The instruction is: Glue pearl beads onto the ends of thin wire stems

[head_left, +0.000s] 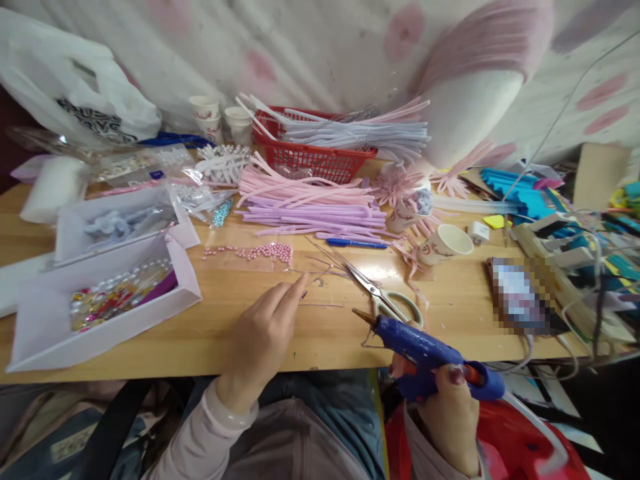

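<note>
Pale pink sleeves (197, 433) accompany dark nail polish (455, 376).

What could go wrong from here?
The glue gun in the right hand aims roughly toward the left hand; its nozzle, if hot, might burn it. The scissors lie just beyond the nozzle, so the two could snag. Pink beads lie beyond the left hand and might scatter if brushed.

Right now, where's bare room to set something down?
Bare wood lies between the nearer white open box and the left hand, and between the silver metal scissors and the dark phone. It's crowded around the red plastic basket.
</note>
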### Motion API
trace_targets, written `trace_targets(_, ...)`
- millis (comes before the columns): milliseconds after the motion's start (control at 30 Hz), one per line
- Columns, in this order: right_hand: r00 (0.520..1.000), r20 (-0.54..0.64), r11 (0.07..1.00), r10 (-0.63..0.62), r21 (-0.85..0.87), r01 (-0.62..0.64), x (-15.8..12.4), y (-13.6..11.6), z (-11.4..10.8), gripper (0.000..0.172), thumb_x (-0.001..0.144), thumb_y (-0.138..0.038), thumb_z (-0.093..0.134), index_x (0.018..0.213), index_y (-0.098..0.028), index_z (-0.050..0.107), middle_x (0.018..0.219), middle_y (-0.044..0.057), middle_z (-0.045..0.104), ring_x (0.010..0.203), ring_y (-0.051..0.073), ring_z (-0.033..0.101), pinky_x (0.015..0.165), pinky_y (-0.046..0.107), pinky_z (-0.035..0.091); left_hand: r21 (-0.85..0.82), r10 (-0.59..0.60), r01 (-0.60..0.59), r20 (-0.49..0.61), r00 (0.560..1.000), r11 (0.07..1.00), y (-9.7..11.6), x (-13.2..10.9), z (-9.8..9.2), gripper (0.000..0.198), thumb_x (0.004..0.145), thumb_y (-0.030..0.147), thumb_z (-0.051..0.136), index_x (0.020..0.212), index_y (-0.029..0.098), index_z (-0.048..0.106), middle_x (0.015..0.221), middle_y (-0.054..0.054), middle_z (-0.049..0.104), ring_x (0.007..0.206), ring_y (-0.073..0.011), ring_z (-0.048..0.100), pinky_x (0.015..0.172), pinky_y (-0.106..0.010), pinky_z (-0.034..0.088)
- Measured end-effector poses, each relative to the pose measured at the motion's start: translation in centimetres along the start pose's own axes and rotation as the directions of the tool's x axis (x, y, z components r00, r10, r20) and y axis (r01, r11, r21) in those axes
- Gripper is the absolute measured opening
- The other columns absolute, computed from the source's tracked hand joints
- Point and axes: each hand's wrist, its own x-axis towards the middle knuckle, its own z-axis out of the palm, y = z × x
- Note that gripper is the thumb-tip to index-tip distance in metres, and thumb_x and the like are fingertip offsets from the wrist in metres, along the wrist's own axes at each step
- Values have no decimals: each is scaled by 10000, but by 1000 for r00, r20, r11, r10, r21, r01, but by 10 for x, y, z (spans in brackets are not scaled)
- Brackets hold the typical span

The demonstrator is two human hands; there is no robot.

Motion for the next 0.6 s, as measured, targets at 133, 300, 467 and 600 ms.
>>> trace_targets(133, 999, 43, 999, 5, 45, -7, 2, -12, 8, 445, 780, -571, 683, 514, -274, 483, 426, 0, 393, 496, 241, 501, 508, 374, 406, 8, -7, 7, 7, 1000, 1000, 1, 0, -1, 480, 983, 61, 381, 1422, 210, 502, 1027, -86, 737, 920, -204, 719, 823, -313, 593)
trace_targets(300, 995, 99, 986, 31, 159, -47, 2, -27, 24, 534, 824, -679, 544, 497, -259, 514, 452, 21, 463, 510, 233, 504, 601, 418, 468, 8, 0, 0, 28, 1000, 1000, 1, 0, -1, 422, 984, 59, 367, 1351, 152, 554, 1030, -100, 736, 925, -204, 716, 832, -312, 588)
trace_targets(467, 993, 108, 969, 39, 238, -64, 0, -29, 24, 568, 843, -689, 525, 508, -233, 577, 472, 35, 517, 482, 220, 512, 585, 403, 451, 5, 8, -8, 23, 1000, 1000, 2, 0, 0, 396, 987, 56, 358, 1321, 120, 561, 1009, -105, 739, 912, -207, 715, 804, -317, 590)
trace_targets(600, 995, 96, 968, 8, 248, -32, -1, -27, 23, 540, 849, -635, 571, 500, -222, 585, 478, 32, 526, 491, 219, 539, 621, 409, 482, 7, 4, -4, 25, 1000, 1000, 2, 1, 0, 399, 987, 61, 359, 1323, 135, 562, 1035, -106, 740, 926, -208, 715, 811, -317, 591)
